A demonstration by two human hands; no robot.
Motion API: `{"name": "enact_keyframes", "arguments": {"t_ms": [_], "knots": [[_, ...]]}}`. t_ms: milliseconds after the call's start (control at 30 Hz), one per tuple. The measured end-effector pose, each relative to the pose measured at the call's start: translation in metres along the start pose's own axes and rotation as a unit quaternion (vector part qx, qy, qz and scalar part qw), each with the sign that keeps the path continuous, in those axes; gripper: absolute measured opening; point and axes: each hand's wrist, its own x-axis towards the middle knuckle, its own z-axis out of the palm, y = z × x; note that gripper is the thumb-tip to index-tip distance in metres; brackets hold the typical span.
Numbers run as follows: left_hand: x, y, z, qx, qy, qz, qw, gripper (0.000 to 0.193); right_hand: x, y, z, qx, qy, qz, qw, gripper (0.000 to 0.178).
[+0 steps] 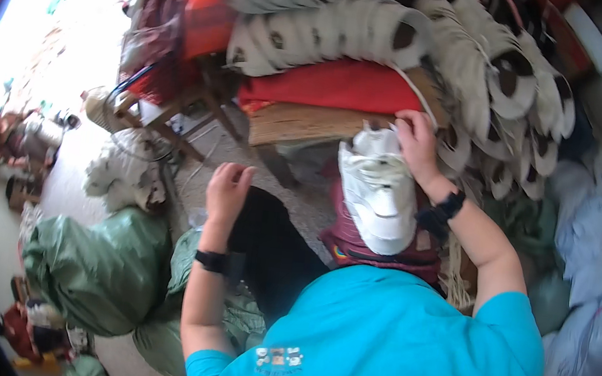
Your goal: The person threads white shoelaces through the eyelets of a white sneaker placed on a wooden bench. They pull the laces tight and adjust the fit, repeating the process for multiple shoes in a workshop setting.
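Note:
A white lace-up sneaker (379, 189) rests on the dark red cloth (422, 265) over my lap, its laces partly threaded and its toe toward me. Beside its collar, my right hand (417, 145) is raised with thumb and finger closed together. A white cord (417, 91) trails off the bench and reaches behind that hand; whether I grip it is hidden. Away to the left, above my dark-trousered leg (269, 240), my left hand (228, 191) is held up with curled fingers. Anything pinched in it is too small to make out.
Rows of white shoe uppers (326, 31) lie on red cloth (335, 86) over a wooden bench (316, 124). More uppers (506, 78) hang in bunches at right. Green sacks (99, 265) stand at left, pale blue sacks (598, 251) at right. Other people (29, 324) sit farther left.

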Motion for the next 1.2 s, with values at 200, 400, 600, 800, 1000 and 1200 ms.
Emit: {"name": "enact_keyframes", "arguments": {"t_ms": [200,400,600,800,1000,1200], "knots": [[0.013,0.04,0.033,-0.221,-0.088,0.034,0.971,0.018,-0.032,0.004,-0.006,0.06,0.018,0.151,0.987,0.035],[0.026,0.116,0.091,-0.376,-0.228,-0.017,0.898,0.044,-0.027,-0.01,-0.038,0.243,-0.214,0.345,0.881,0.043],[0.032,0.163,0.093,-0.488,-0.299,-0.101,0.813,0.057,-0.03,-0.042,-0.059,0.317,-0.209,0.324,0.866,0.045],[0.018,0.168,0.04,-0.53,-0.27,-0.142,0.791,0.047,-0.022,-0.077,-0.075,0.465,-0.247,0.27,0.806,0.047],[-0.005,0.157,0.013,-0.477,-0.325,0.01,0.816,0.035,-0.009,-0.089,-0.08,0.641,-0.378,0.429,0.512,0.051],[0.007,0.163,-0.012,-0.535,-0.367,0.039,0.76,0.044,-0.023,-0.102,-0.067,0.712,-0.442,0.4,0.371,0.071]]}}
